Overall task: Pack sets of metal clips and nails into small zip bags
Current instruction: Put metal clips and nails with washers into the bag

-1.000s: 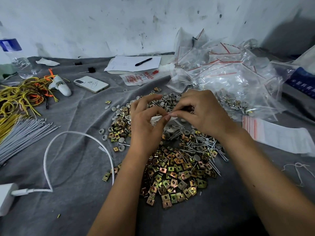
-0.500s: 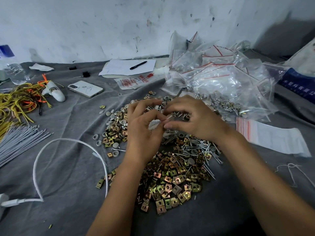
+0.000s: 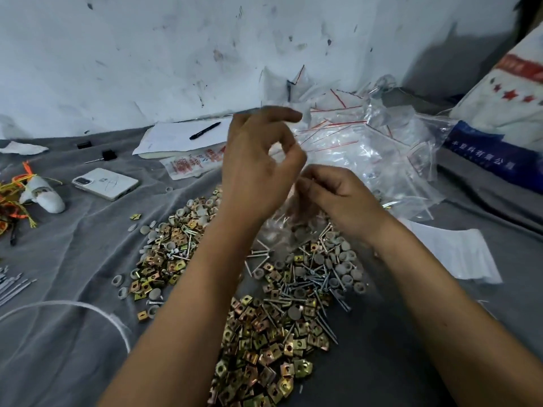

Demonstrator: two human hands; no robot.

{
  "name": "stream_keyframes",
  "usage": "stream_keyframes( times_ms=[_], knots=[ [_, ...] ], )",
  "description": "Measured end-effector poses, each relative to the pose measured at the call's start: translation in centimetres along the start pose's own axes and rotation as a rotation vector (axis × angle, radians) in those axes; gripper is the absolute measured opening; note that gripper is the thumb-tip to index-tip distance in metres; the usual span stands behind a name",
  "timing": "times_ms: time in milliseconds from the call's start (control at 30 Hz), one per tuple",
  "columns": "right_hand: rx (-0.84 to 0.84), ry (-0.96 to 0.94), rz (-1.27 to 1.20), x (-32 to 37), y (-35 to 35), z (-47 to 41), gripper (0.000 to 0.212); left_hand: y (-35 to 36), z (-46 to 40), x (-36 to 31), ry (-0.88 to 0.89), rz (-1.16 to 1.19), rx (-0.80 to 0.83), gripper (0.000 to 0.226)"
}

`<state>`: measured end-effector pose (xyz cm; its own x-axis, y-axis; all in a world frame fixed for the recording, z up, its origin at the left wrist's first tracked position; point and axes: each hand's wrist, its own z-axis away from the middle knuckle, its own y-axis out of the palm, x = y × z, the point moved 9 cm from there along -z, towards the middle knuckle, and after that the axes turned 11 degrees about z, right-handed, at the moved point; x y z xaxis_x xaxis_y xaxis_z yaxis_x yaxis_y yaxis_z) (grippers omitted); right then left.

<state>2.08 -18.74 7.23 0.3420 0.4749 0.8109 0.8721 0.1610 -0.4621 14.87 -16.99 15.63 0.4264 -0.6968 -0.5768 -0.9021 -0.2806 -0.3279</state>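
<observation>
Two hands are raised above a heap of metal clips (image 3: 258,342), nails (image 3: 308,286) and grey caps (image 3: 340,254) on a grey cloth (image 3: 73,333). A small clear zip bag (image 3: 282,221), blurred, is held between them over the heap. Its top edge is pinched by the right hand (image 3: 335,195), fingers curled. The left hand (image 3: 258,165) is seen with thumb and a curled finger meeting at the bag's top and the index finger extended; whether it truly grips cannot be told. A pile of zip bags (image 3: 367,148) lies behind, a phone (image 3: 105,183) at left.
</observation>
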Motion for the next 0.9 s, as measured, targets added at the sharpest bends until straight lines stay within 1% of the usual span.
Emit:
stream_keyframes(
  times_ms=[100,133,200,267,300,333,367,400,433,467,500,533,567,633,700,767,800,833,900],
  knots=[
    [-0.241,0.064,-0.079,-1.3,-4.4,-1.2,0.027,3.5,-4.7,-0.4,0.044,-0.120,0.019,0.013],
    [-0.329,0.094,-0.080,-2.0,-6.2,-1.8,0.027,5.0,-6.1,-0.1,0.030,-0.196,0.030,0.019],
    [-0.464,0.179,-0.070,-3.9,-9.5,-3.4,0.028,7.8,-7.6,1.2,-0.057,-0.354,0.024,0.039],
    [-0.534,0.310,-0.015,-6.5,-12.2,-5.2,0.028,10.7,-7.3,1.6,-0.092,-0.431,0.010,0.050],
    [-0.545,0.374,0.076,-8.2,-13.6,-5.9,0.023,12.8,-6.8,1.8,-0.082,-0.444,0.044,0.052],
    [-0.522,0.435,0.219,-9.8,-14.6,-6.5,0.015,14.9,-5.9,2.2,-0.073,-0.454,0.116,0.054],
    [-0.462,0.505,0.376,-11.4,-15.3,-6.7,0.010,17.4,-4.7,3.2,-0.085,-0.455,0.228,0.055],
    [-0.386,0.569,0.511,-12.6,-15.5,-6.5,0.018,19.8,-3.4,4.7,-0.122,-0.450,0.359,0.057],
    [-0.328,0.600,0.571,-13.6,-15.4,-6.1,0.026,21.5,-1.8,6.5,-0.177,-0.443,0.480,0.058],
    [-0.307,0.611,0.574,-14.0,-15.4,-5.5,0.031,22.8,-0.2,8.3,-0.231,-0.436,0.573,0.058],
    [-0.326,0.597,0.592,-14.0,-16.0,-4.6,0.036,23.7,1.0,9.7,-0.265,-0.437,0.631,0.058],
    [-0.373,0.570,0.628,-13.1,-16.5,-3.6,0.038,24.0,1.8,10.8,-0.277,-0.447,0.653,0.058],
    [-0.406,0.545,0.704,-12.4,-17.3,-2.4,0.035,24.2,2.1,11.5,-0.275,-0.454,0.655,0.058],
    [-0.384,0.555,0.839,-11.5,-18.0,1.1,0.022,24.5,1.9,12.0,-0.261,-0.466,0.666,0.059],
    [-0.315,0.606,0.910,-11.1,-17.0,5.3,0.032,24.6,1.5,11.9,-0.271,-0.464,0.713,0.060],
    [-0.300,0.668,0.986,-11.3,-15.5,8.9,0.037,24.2,1.5,11.2,-0.303,-0.441,0.729,0.062],
    [-0.310,0.683,1.023,-11.2,-14.6,10.3,0.037,23.6,1.8,10.4,-0.318,-0.425,0.693,0.062],
    [-0.320,0.693,1.043,-11.4,-13.9,11.4,0.042,22.9,2.2,9.5,-0.328,-0.400,0.633,0.062],
    [-0.308,0.678,1.020,-11.6,-12.8,13.0,0.062,21.3,3.3,7.0,-0.333,-0.315,0.469,0.057]
  ],
)
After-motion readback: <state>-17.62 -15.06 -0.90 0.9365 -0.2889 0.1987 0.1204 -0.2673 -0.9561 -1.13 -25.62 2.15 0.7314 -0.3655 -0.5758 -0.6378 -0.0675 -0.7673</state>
